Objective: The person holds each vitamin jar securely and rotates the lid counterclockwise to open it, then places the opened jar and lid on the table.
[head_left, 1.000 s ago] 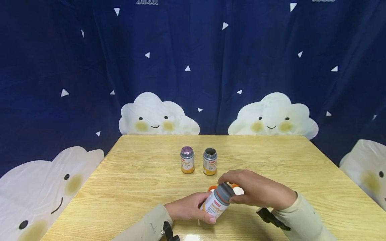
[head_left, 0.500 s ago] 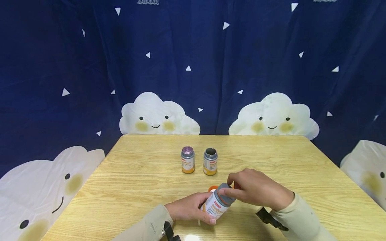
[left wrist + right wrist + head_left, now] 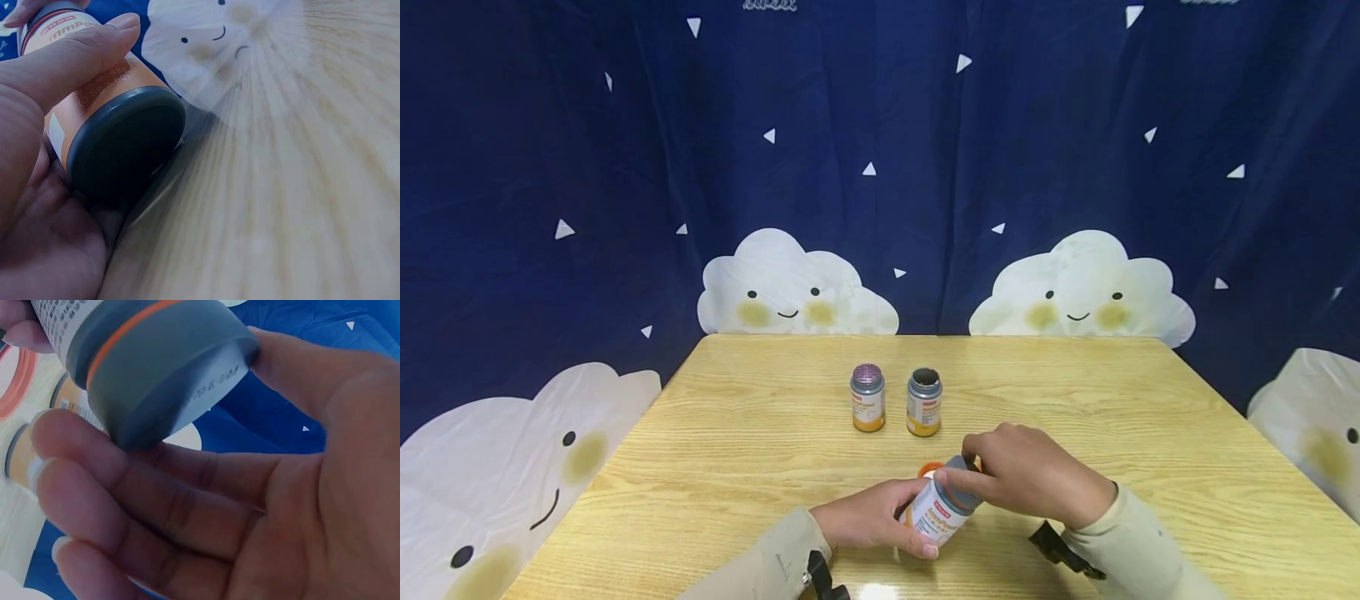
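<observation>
My left hand [image 3: 874, 518] grips a white and orange supplement bottle [image 3: 934, 517] with a grey collar, tilted to the right over the table's near part. In the left wrist view its dark base [image 3: 128, 140] sits close to the tabletop, with the thumb across the label. Above it, my right hand [image 3: 1033, 472] pinches the bottle's grey cap [image 3: 175, 369] between thumb and fingers. An orange ring shows between cap and bottle. Partly hidden behind the bottle lies an orange-rimmed lid [image 3: 929, 468] with a white inside.
Two similar bottles stand uncapped farther back on the wooden table [image 3: 737, 417]. The left bottle [image 3: 868, 407] has a shiny purple top; the right bottle [image 3: 923, 410] shows a dark mouth. A blue curtain [image 3: 925, 167] with clouds hangs behind.
My right thumb has swung leftward across the front of the cap, and the hand has turned with it. A second orange-rimmed lid is now mostly covered by this hand. The left hand stays put.
</observation>
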Demonstrator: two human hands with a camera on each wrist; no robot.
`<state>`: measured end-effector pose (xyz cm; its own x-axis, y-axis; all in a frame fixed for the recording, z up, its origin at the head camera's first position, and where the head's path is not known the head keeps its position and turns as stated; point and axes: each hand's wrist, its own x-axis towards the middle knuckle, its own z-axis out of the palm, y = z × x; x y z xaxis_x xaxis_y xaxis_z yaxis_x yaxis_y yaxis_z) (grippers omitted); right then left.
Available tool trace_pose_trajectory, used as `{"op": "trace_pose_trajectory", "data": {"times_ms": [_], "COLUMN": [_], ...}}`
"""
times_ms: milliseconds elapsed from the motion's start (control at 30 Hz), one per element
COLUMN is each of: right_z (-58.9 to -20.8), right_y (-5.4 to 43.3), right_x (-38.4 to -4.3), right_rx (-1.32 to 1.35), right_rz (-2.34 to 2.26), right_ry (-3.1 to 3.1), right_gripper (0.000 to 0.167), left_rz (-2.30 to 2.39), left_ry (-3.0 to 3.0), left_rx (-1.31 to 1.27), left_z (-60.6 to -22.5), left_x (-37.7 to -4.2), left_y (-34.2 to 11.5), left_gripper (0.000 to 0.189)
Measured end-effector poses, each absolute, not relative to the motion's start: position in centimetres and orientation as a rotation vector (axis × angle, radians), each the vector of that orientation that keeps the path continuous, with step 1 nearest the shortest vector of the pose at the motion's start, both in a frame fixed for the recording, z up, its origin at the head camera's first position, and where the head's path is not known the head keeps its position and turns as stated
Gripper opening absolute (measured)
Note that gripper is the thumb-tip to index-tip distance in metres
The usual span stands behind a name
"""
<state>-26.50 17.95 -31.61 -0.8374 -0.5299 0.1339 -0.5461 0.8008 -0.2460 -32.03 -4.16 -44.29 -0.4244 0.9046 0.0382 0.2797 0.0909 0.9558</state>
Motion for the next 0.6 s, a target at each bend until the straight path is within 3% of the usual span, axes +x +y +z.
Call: {"op": "trace_pose_trajectory", "data": {"times_ms": [600], "right_z": [-30.9], "right_y": [18.86], "right_x": [-26.8], "right_rx": [1.198], "right_rz": [0.623], "right_ry": [-2.944], "right_gripper": [0.028], "left_rz": [1.336], "left_ry": [1.783], "left_rx": [1.182], "left_z": [-44.32], "left_x": [-32.17], "left_y": [-4.17], "left_gripper": [0.046]}}
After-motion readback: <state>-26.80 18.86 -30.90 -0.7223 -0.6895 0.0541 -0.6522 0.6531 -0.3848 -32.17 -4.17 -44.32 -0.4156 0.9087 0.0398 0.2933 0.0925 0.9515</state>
